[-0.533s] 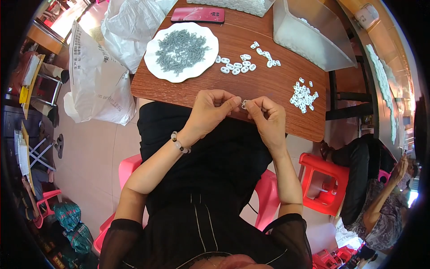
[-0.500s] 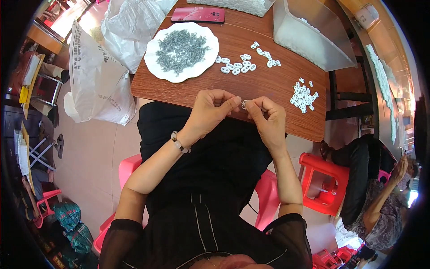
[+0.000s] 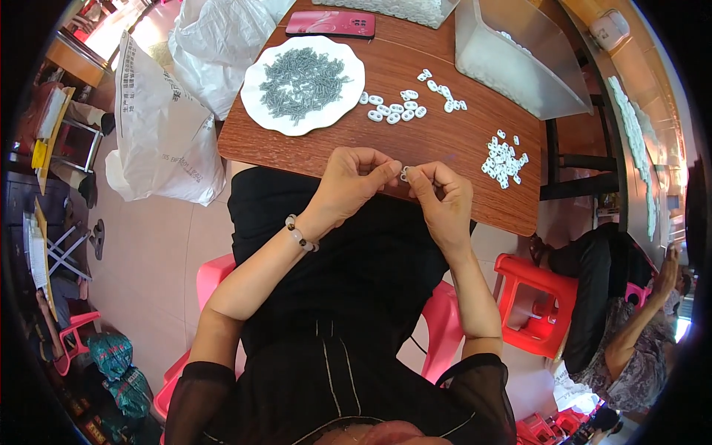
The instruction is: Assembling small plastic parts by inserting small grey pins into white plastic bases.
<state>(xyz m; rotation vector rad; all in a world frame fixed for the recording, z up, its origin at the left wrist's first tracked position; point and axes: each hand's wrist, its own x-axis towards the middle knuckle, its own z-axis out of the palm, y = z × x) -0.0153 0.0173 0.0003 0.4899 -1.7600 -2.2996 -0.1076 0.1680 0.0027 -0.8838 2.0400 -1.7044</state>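
At the table's near edge my left hand [image 3: 356, 182] and my right hand [image 3: 443, 196] meet, both closed in a pinch. Between the fingertips is a small white two-holed plastic piece [image 3: 405, 174], in the right thumb and finger. The left fingertips press close against it; anything tiny in them is hidden. Beyond my hands lie loose white two-holed pieces [image 3: 395, 109]. A scalloped white plate [image 3: 252, 93] at the left carries a heap of small grey metal pins or springs [image 3: 304, 81]. Toward the right edge is a pile of smaller white pieces [image 3: 504, 161].
A pink phone [image 3: 331, 24] lies at the far edge of the wooden table [image 3: 297, 152]. A translucent bin [image 3: 512, 74] of white pieces stands far right. White sacks [image 3: 163, 141] stand left; a red stool [image 3: 535, 304] and a seated person [image 3: 623, 334] are at the right.
My hands stay pinched together at the same spot with barely any movement. The view has shifted very slightly. At the right, the other person's hand has moved a little.
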